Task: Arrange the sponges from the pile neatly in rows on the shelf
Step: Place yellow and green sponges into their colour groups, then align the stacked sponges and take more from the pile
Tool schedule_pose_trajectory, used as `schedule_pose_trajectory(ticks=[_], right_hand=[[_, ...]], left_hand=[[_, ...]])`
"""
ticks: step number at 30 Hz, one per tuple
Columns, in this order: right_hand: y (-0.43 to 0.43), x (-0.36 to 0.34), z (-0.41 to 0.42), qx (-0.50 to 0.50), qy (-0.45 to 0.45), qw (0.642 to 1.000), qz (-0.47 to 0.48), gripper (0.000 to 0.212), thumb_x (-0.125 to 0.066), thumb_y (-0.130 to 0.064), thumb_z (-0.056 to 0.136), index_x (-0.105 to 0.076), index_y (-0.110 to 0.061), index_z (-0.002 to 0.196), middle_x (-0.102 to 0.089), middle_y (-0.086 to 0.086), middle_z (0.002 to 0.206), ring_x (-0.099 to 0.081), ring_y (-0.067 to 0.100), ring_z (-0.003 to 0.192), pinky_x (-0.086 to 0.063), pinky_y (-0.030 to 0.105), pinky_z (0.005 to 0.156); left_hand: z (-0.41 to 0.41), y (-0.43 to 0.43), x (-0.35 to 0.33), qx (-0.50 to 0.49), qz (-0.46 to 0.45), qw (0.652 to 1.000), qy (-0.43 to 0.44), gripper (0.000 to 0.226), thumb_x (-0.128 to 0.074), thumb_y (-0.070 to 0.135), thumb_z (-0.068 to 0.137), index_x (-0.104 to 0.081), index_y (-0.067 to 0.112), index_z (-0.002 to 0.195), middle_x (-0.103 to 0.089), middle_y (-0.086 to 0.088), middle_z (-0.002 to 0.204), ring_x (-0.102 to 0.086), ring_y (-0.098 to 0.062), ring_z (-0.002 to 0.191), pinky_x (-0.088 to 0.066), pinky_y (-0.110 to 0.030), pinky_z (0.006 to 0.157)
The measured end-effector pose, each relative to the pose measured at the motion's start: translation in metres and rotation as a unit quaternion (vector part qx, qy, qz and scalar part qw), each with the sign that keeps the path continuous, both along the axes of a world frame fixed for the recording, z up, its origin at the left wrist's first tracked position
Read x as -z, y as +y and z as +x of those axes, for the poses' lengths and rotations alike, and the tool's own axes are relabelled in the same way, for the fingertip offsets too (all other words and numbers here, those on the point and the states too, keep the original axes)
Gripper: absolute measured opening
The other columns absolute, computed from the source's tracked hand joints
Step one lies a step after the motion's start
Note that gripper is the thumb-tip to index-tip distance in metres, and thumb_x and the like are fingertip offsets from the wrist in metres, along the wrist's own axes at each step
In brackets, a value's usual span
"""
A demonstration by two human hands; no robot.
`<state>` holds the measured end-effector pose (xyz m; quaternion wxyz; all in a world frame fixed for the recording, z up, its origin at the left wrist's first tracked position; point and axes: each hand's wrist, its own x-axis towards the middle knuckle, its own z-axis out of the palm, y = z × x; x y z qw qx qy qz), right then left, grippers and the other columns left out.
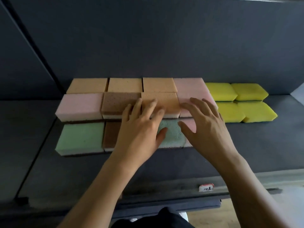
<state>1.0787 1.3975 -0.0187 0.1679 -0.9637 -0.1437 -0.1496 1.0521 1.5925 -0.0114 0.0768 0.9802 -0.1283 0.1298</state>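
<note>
The sponges [80, 106] lay in tight rows on the dark shelf [164, 162], with four yellow ones [253, 111] just beside them. The left hand [141, 129] and right hand [207, 127] rested flat across the nearer rows, fingers [197, 105] straight, gripping nothing.

On the shelf [246, 145], block sponges [79, 106] lie in three rows, flatter sponges [250, 92] just to their right.

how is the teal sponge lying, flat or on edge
Flat. The teal sponge shows its broad face up, dark scrub layer underneath, level with the green sponge.
</note>
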Motion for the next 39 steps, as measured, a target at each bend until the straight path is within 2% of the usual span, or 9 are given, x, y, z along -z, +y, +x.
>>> schedule_pose_trajectory(ticks=[5,9,13,16,19,22,31,35,39], right_hand=[[0.021,-0.016,-0.021,-0.033,-0.047,0.996,0.066,0.043,-0.063,-0.032,0.089,-0.059,-0.018,0.13,-0.051,0.006,0.142,-0.04,0.03,0.135,-0.041,0.049,0.106],[0.057,-0.028,-0.036,-0.122,-0.05,0.986,0.102,0.037,-0.064,-0.03,0.09,-0.062,-0.017,0.124,-0.057,0.001,0.132,-0.053,0.023,0.121,-0.047,0.035,0.094],[0.11,-0.032,-0.031,-0.249,-0.035,0.962,0.108,0.034,-0.065,-0.022,0.089,-0.062,-0.013,0.122,-0.061,0.003,0.121,-0.057,0.027,0.109,-0.051,0.044,0.086],[0.162,-0.038,-0.031,-0.314,-0.011,0.945,0.085,0.039,-0.063,-0.028,0.09,-0.058,-0.017,0.128,-0.061,0.002,0.126,-0.058,0.027,0.111,-0.052,0.043,0.087],[0.219,-0.043,-0.036,-0.392,0.011,0.918,0.065,0.046,-0.062,-0.032,0.092,-0.052,-0.018,0.135,-0.057,0.004,0.134,-0.054,0.029,0.119,-0.05,0.046,0.092],[0.279,-0.048,-0.041,-0.438,0.033,0.898,0.035,0.052,-0.058,-0.035,0.094,-0.046,-0.018,0.141,-0.051,0.006,0.14,-0.048,0.032,0.125,-0.046,0.048,0.098],[0.437,-0.038,-0.039,-0.5,0.066,0.859,-0.087,0.056,-0.057,-0.041,0.096,-0.037,-0.02,0.144,-0.049,0.012,0.138,-0.048,0.033,0.124,-0.048,0.048,0.095],[0.497,-0.035,-0.03,-0.47,0.051,0.874,-0.116,0.054,-0.054,-0.041,0.097,-0.037,-0.019,0.143,-0.043,0.01,0.143,-0.042,0.034,0.126,-0.047,0.047,0.094],[0.552,-0.028,-0.022,-0.438,0.021,0.894,-0.092,0.049,-0.053,-0.041,0.095,-0.042,-0.019,0.138,-0.046,0.009,0.137,-0.043,0.034,0.121,-0.044,0.045,0.09]], left_hand=[[-0.015,0.02,-0.007,0.006,-0.016,0.999,-0.04,0.053,-0.048,0.044,0.093,-0.048,0.021,0.141,-0.039,-0.005,0.152,-0.034,-0.032,0.14,-0.031,-0.048,0.113],[-0.047,0.048,-0.013,-0.041,-0.058,0.993,-0.097,0.04,-0.054,0.034,0.094,-0.059,0.015,0.128,-0.054,-0.004,0.134,-0.053,-0.025,0.121,-0.046,-0.041,0.096],[-0.079,0.082,-0.013,-0.143,-0.045,0.982,-0.113,0.034,-0.058,0.029,0.087,-0.063,0.016,0.119,-0.063,-0.003,0.12,-0.06,-0.025,0.104,-0.049,-0.038,0.08],[-0.105,0.113,-0.017,-0.236,-0.021,0.967,-0.094,0.035,-0.067,0.029,0.082,-0.063,0.018,0.116,-0.064,0.0,0.116,-0.063,-0.024,0.098,-0.048,-0.035,0.075],[-0.131,0.152,-0.023,-0.332,0.015,0.941,-0.056,0.038,-0.062,0.038,0.086,-0.061,0.019,0.119,-0.062,-0.001,0.116,-0.062,-0.026,0.098,-0.048,-0.037,0.075],[-0.152,0.192,-0.027,-0.407,-0.006,0.913,-0.009,0.048,-0.06,0.041,0.088,-0.054,0.017,0.13,-0.057,-0.004,0.126,-0.059,-0.028,0.109,-0.051,-0.043,0.084],[-0.184,0.31,-0.029,-0.507,-0.037,0.86,0.046,0.05,-0.053,0.043,0.094,-0.045,0.018,0.136,-0.049,-0.004,0.135,-0.052,-0.028,0.12,-0.048,-0.044,0.091],[-0.186,0.377,-0.027,-0.512,-0.027,0.857,0.055,0.046,-0.051,0.043,0.095,-0.047,0.017,0.133,-0.051,-0.007,0.13,-0.054,-0.03,0.117,-0.047,-0.044,0.086],[-0.178,0.437,-0.026,-0.485,-0.029,0.874,0.007,0.04,-0.053,0.036,0.094,-0.051,0.017,0.129,-0.054,-0.006,0.125,-0.056,-0.031,0.112,-0.046,-0.04,0.08]])
